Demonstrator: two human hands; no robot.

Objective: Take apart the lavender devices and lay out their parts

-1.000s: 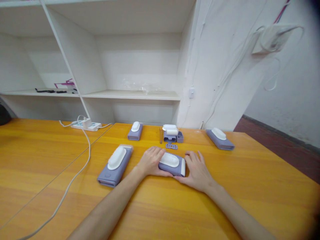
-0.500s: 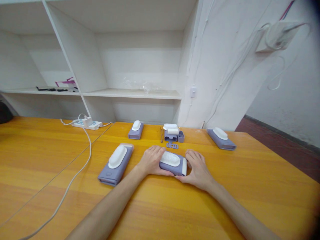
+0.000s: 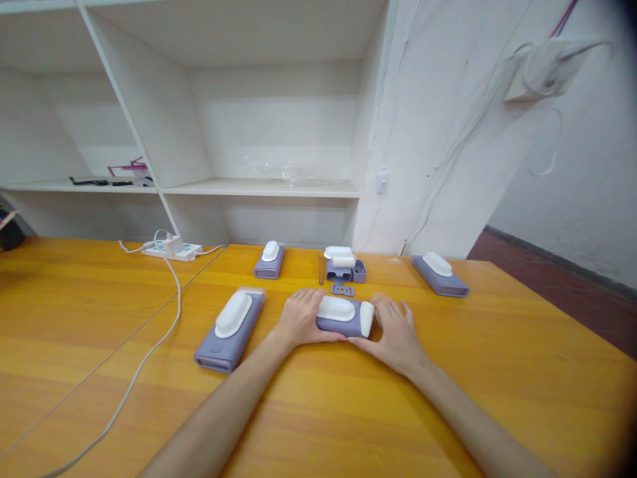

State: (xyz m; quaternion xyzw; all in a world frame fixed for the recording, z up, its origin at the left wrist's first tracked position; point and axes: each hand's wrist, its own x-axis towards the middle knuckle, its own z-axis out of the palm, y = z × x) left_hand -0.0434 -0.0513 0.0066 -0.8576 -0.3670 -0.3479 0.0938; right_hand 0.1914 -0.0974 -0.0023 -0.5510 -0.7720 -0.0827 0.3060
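Between my hands lies a purple brush case [image 3: 351, 326] with a white bristled pad on its upper face and a white end piece [image 3: 367, 318] on its right. My left hand [image 3: 301, 318] is closed around the left end of the case, thumb along the near side. At the right end my right hand [image 3: 398, 332] grips the white end piece, fingers curled behind it and thumb at the front. Just beyond the case are a flat purple cut-out plate [image 3: 342, 291], a coil spring [image 3: 321, 268], a white roller [image 3: 343, 262] and a small purple box part [image 3: 359, 271].
Similar purple cases with white pads lie at left [image 3: 231, 328], back left [image 3: 269, 260] and right [image 3: 440, 275]. A white power strip [image 3: 186, 251] with a cable [image 3: 149, 352] runs along the left side. White shelves [image 3: 259, 188] stand behind the table.
The case's right end has come up slightly, and the white end piece now shows a broader face and sits at a tilt. My right hand's fingers have shifted around it.
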